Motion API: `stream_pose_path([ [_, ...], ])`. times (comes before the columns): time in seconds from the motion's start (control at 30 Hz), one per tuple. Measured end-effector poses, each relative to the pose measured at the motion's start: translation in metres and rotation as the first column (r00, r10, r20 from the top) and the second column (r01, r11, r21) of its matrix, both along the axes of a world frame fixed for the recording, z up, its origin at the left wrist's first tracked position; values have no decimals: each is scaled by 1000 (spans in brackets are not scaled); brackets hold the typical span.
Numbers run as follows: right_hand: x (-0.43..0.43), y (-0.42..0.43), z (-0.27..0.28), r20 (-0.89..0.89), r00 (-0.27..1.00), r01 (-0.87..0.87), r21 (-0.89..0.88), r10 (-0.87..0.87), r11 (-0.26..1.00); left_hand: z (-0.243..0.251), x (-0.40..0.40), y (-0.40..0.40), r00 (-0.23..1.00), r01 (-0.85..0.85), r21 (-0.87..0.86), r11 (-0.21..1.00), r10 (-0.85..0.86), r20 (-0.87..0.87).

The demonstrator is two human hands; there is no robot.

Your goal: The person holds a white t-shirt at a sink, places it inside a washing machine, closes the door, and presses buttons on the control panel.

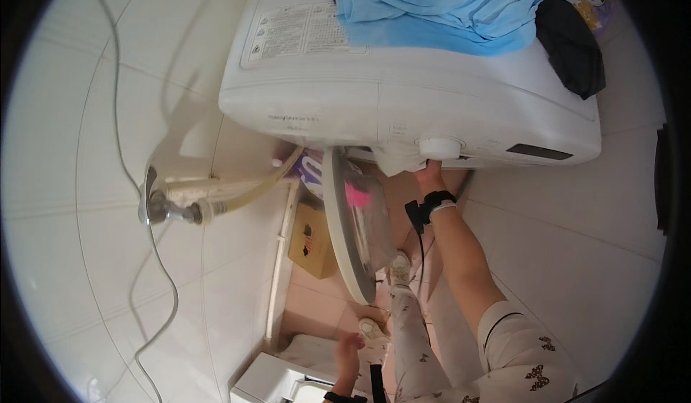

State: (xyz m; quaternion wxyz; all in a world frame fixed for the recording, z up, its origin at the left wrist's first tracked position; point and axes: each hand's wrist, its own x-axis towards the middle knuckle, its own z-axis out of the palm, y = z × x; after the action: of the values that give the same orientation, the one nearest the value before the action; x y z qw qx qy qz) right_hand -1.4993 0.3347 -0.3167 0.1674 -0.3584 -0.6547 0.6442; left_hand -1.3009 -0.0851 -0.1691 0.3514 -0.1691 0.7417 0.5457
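Note:
A white front-loading washing machine [324, 92] stands before me with its round door [337, 230] swung wide. My right hand [429, 172] reaches to the machine's front, just below the white knob [440, 148]. Beside it, a bunched white cloth [398, 158] hangs at the opening and touches the hand. The fingertips are hidden, so their grip does not show. Lower down, my left hand [350, 354] hangs away from the machine, fingers loosely bent and nothing in it. Something pink [357, 194] shows at the door's clear bowl; whether it is a reflection is unclear.
Light blue fabric [437, 8] and a black cloth [572, 46] lie on the machine's top. A metal tap [162, 208] with a hose [259, 189] juts from the left wall. A yellow-brown box [312, 241] sits behind the door. At the bottom stands a white cabinet [270, 378].

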Motion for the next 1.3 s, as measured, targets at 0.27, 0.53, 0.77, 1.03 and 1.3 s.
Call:
stream_pose_path([
  [0.27, -29, -2, -42, -386, 801, 200, -548, -458, 812, -14, -24, -9, 996, 60, 25, 998, -61, 62],
  [0.53, 12, 11, -31, -148, 919, 177, -674, -366, 717, -20, -102, 34, 952, 276, -20, 961, -277, -134],
  [0.77, 117, -5, -53, 283, 928, -168, -266, 244, 949, -76, -150, 28, 617, 722, -170, 670, -736, -279],
  [1.03, 275, -89, -134, 16, 998, -52, -463, 68, 885, -99, -117, 87, 670, 742, 227, 631, -706, -228],
  [1.3, 15, 7, -49, 271, 891, -448, 647, 363, 617, -131, -98, 86, 691, 646, 5, 763, -582, -429],
])
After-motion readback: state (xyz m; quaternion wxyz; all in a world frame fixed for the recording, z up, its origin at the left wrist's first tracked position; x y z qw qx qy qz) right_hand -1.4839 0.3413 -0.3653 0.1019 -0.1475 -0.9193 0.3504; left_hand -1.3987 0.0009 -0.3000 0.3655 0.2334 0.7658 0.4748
